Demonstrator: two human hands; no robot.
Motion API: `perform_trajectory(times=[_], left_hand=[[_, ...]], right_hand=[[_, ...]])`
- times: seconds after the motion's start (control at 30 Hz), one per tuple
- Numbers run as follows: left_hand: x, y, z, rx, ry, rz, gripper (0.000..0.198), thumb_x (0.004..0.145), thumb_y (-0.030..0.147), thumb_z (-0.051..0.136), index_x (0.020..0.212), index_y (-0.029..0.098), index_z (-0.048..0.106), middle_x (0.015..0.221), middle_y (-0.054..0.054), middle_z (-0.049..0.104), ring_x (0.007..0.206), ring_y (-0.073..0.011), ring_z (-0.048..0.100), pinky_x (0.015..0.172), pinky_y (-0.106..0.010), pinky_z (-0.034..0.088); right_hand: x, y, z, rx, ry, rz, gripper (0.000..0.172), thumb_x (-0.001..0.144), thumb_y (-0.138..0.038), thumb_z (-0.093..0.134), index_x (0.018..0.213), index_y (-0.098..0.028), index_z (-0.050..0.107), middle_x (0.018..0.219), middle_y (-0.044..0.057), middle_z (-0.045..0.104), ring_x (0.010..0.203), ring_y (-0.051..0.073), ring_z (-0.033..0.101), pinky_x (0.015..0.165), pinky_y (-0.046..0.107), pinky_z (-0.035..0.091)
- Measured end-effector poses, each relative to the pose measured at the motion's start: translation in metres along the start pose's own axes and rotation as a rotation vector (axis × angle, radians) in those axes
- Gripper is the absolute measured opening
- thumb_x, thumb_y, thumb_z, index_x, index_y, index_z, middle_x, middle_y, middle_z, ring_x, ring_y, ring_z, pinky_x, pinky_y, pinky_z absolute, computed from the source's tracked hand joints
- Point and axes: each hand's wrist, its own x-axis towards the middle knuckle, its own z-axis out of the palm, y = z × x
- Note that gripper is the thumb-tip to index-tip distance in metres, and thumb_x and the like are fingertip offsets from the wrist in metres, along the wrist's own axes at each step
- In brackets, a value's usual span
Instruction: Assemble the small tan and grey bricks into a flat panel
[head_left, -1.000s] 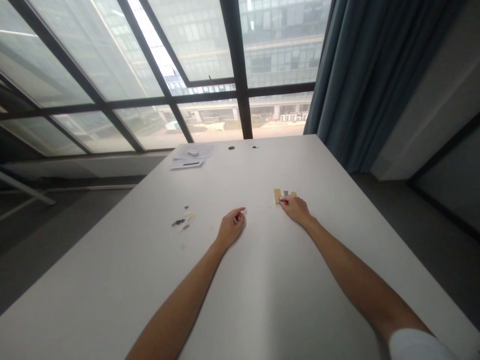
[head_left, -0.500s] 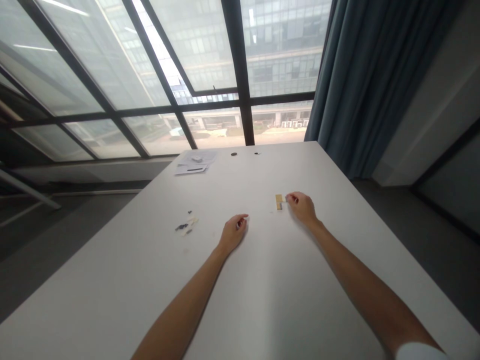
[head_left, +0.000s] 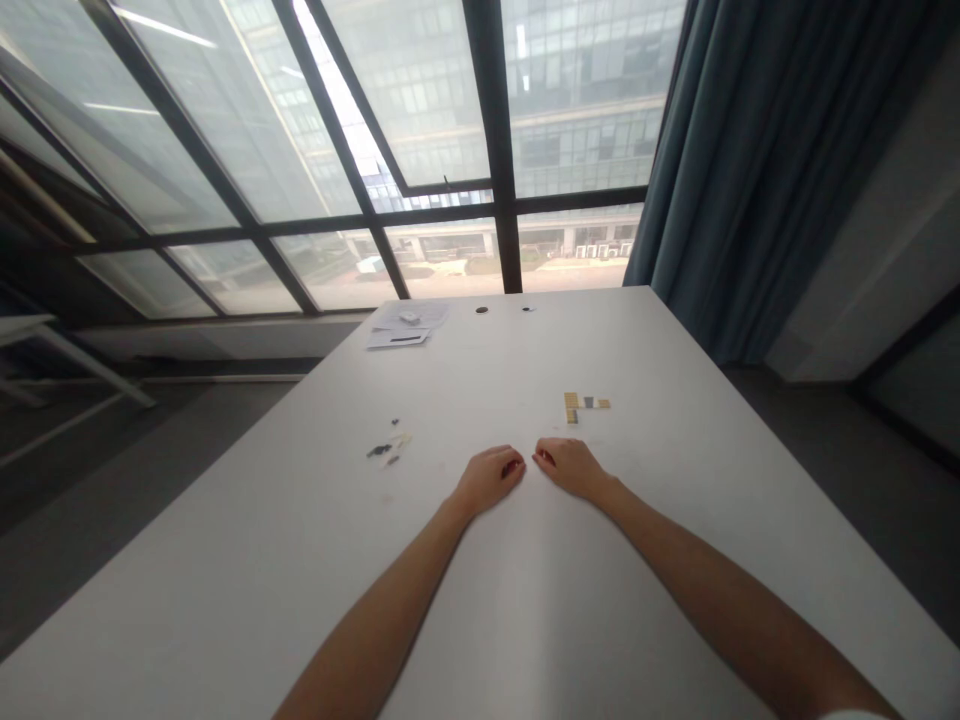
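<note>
On the white table [head_left: 480, 370], my left hand [head_left: 489, 480] rests with its fingers curled closed. My right hand [head_left: 571, 466] lies just to its right, thumb and fingers pinched together. The fingertips of both hands face each other across a small gap; anything they hold is too small to make out. Beyond my right hand sits a cluster of small yellow and grey flat pieces [head_left: 571, 401], laid edge to edge with a row running right. Left of my left hand lie several loose dark pieces [head_left: 379, 451] and pale pieces [head_left: 403, 440].
Papers [head_left: 397, 338] with a small white object on top lie at the table's far left. Two small dark round spots, one a disc [head_left: 482, 310], are near the far edge. A window stands behind the table, with a blue curtain [head_left: 720, 180] at the right.
My right hand has left the yellow and grey pieces and come back toward me, beside my left hand. The row it covered now shows. My left hand has shifted slightly right and nearer.
</note>
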Motion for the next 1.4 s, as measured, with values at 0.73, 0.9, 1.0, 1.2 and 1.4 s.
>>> perform_trajectory(times=[0.73, 0.9, 1.0, 1.2, 1.4], left_hand=[[0.002, 0.002, 0.001, 0.007, -0.017, -0.030, 0.022, 0.093, 0.029, 0.052, 0.087, 0.020, 0.071, 0.083, -0.003, 0.069, 0.075, -0.0161, 0.059, 0.069, -0.026, 0.042], [0.002, 0.002, 0.002, 0.013, -0.028, -0.043, 0.021, 0.093, 0.028, 0.052, 0.088, 0.020, 0.071, 0.084, -0.002, 0.069, 0.077, -0.0151, 0.059, 0.072, -0.024, 0.043], [0.002, 0.002, 0.002, 0.012, -0.020, -0.033, 0.020, 0.093, 0.029, 0.052, 0.089, 0.020, 0.070, 0.086, -0.001, 0.069, 0.078, -0.0149, 0.060, 0.072, -0.024, 0.043], [0.002, 0.002, 0.002, 0.021, -0.030, -0.045, 0.020, 0.093, 0.029, 0.052, 0.090, 0.020, 0.070, 0.085, -0.002, 0.069, 0.077, -0.0150, 0.060, 0.071, -0.024, 0.043], [0.003, 0.002, 0.002, 0.022, -0.029, -0.034, 0.020, 0.093, 0.030, 0.052, 0.089, 0.020, 0.069, 0.084, -0.001, 0.069, 0.077, -0.0147, 0.059, 0.071, -0.024, 0.042]], right_hand=[[-0.001, 0.015, 0.006, 0.017, 0.005, -0.033, 0.019, 0.095, -0.029, 0.055, 0.084, -0.020, 0.067, 0.080, 0.002, 0.069, 0.073, 0.015, 0.057, 0.066, 0.025, 0.031], [-0.001, 0.017, 0.009, 0.027, 0.018, -0.053, 0.019, 0.094, -0.029, 0.055, 0.083, -0.020, 0.067, 0.078, 0.002, 0.068, 0.072, 0.015, 0.056, 0.066, 0.026, 0.031], [-0.001, 0.018, 0.009, 0.026, 0.021, -0.053, 0.019, 0.095, -0.029, 0.054, 0.082, -0.020, 0.066, 0.077, 0.002, 0.067, 0.071, 0.015, 0.056, 0.066, 0.026, 0.031], [-0.001, 0.018, 0.008, 0.026, 0.021, -0.054, 0.019, 0.094, -0.029, 0.055, 0.083, -0.020, 0.067, 0.079, 0.002, 0.069, 0.072, 0.015, 0.057, 0.067, 0.026, 0.031], [0.000, 0.018, 0.008, 0.025, 0.026, -0.059, 0.020, 0.095, -0.029, 0.054, 0.081, -0.020, 0.066, 0.078, 0.002, 0.068, 0.071, 0.015, 0.056, 0.066, 0.026, 0.031]])
